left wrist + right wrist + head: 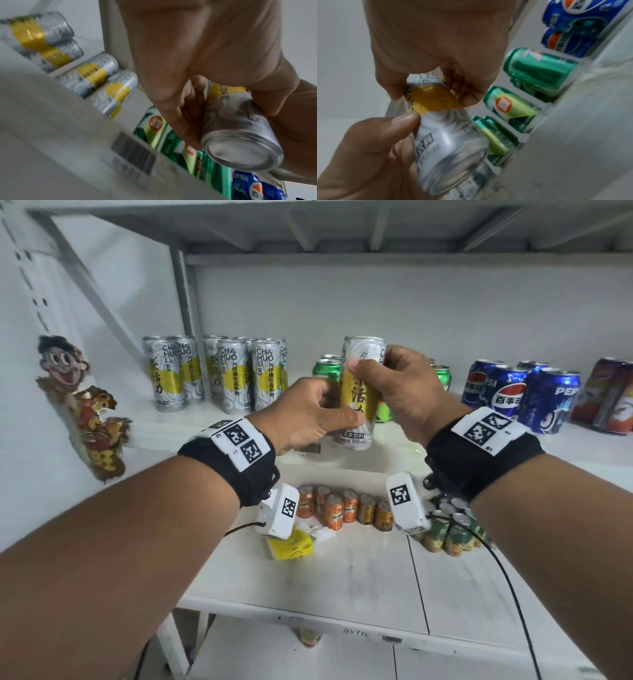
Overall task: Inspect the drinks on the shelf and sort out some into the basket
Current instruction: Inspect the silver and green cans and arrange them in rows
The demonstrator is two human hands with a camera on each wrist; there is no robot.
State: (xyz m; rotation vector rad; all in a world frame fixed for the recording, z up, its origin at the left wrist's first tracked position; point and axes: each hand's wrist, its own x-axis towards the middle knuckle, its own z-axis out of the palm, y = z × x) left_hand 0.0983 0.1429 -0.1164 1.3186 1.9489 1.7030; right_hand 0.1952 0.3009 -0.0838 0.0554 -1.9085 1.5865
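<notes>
Held can (359, 392) silver-white, yellow band; shelf cans green (327, 369), blue (507, 392).

both bare forearms wore black wrist straps (236, 465) with white coded marker plates (486, 430), white camera boxes (407, 503) and thin black cables (513, 594).

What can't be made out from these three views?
- Basket: in no view.
- Top lid of the held can: head view sees it side-on; both wrist views show only its base.
- Held can's small print: blurred in the wrist views, partly covered by the left hand and right hand.
- Barcode label on the shelf edge: motion-blurred.
</notes>
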